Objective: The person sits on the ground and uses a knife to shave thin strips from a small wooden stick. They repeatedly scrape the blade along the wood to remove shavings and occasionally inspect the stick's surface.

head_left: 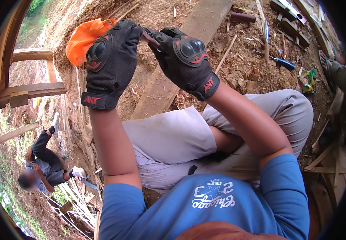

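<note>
Both my hands wear black work gloves with hard knuckle guards and red trim, raised close together in front of me. A small, flat, dark reddish-brown piece (150,40) spans the gap between them; its exact kind does not show. My left hand (113,60) is closed, its fingertips at the left end of the piece. Around the other end, the fingers of my right hand (183,58) are closed too. A crumpled bright orange sheet, cloth or plastic (81,42), shows behind my left hand. Whether that hand also grips it, I cannot tell.
Under my hands a long plank (157,90) lies on ground strewn with wood shavings. A blue-handled tool (283,63), a long chisel-like tool (266,40) and a wooden hand plane (295,32) lie to the right. Another person (47,160) sits at left near a wooden frame (33,90).
</note>
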{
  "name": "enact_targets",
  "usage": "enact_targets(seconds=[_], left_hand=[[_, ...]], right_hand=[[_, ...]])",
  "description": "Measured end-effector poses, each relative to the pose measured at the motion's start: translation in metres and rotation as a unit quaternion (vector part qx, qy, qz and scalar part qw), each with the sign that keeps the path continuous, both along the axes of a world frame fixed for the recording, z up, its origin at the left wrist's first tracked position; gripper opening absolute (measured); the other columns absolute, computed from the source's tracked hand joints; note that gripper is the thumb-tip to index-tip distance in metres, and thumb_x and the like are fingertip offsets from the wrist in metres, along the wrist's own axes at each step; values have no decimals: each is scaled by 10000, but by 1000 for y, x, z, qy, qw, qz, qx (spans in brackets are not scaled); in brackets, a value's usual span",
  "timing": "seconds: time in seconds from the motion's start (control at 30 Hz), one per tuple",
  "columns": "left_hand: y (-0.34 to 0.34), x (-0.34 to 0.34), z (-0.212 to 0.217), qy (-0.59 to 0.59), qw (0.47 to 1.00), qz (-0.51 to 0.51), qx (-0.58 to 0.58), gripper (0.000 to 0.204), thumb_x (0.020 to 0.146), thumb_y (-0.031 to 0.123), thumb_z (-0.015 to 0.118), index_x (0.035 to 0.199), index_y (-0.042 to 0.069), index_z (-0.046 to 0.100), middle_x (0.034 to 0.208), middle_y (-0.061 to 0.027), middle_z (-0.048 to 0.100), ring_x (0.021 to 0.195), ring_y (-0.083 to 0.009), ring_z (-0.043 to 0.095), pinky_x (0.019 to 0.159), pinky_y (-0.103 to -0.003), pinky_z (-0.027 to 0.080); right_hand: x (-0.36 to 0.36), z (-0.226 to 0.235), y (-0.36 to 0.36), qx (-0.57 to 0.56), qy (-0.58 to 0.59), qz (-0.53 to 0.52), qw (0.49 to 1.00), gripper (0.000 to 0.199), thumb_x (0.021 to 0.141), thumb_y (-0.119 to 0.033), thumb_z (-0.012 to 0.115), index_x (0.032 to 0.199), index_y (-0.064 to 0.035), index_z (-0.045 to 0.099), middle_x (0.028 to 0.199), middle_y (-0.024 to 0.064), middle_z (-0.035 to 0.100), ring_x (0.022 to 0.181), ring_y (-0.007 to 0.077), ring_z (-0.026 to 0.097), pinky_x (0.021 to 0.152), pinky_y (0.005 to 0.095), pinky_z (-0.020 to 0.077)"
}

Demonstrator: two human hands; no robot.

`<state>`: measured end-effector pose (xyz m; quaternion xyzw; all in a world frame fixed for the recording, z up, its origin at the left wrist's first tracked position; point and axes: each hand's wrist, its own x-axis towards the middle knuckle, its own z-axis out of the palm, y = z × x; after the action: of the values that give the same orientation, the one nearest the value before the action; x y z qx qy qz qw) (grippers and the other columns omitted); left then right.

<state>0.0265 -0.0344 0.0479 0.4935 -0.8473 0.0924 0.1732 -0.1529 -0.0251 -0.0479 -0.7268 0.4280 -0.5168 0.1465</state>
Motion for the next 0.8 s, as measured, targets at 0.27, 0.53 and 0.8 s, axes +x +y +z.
enact_targets(seconds=[0.27, 0.53, 0.8], left_hand=[[6, -7, 6, 4, 998, 55, 37, 277, 1072, 278, 606, 1116, 38, 738, 1101, -166, 760, 1053, -365, 719, 929, -424, 573], [6, -4, 6, 24, 996, 74, 39, 251, 1091, 276, 531, 1037, 88, 688, 800, -76, 654, 710, -254, 656, 704, -408, 505], [6, -8, 10, 55, 990, 108, 68, 270, 1072, 297, 598, 1014, 57, 706, 941, -158, 724, 890, -394, 699, 782, -447, 557]], right_hand=[[-2, 11, 4, -5, -44, 34, 998, 353, 908, -87, 677, 1250, -149, 738, 934, 142, 734, 843, 349, 713, 713, 460, 575], [0, 8, 3, 0, -55, 16, 998, 275, 869, -98, 723, 1126, -182, 775, 892, 127, 721, 807, 332, 712, 711, 449, 579], [-6, -32, -9, 141, 6, 78, 987, 254, 957, -197, 703, 1200, -162, 768, 959, 122, 716, 875, 335, 699, 741, 444, 550]])
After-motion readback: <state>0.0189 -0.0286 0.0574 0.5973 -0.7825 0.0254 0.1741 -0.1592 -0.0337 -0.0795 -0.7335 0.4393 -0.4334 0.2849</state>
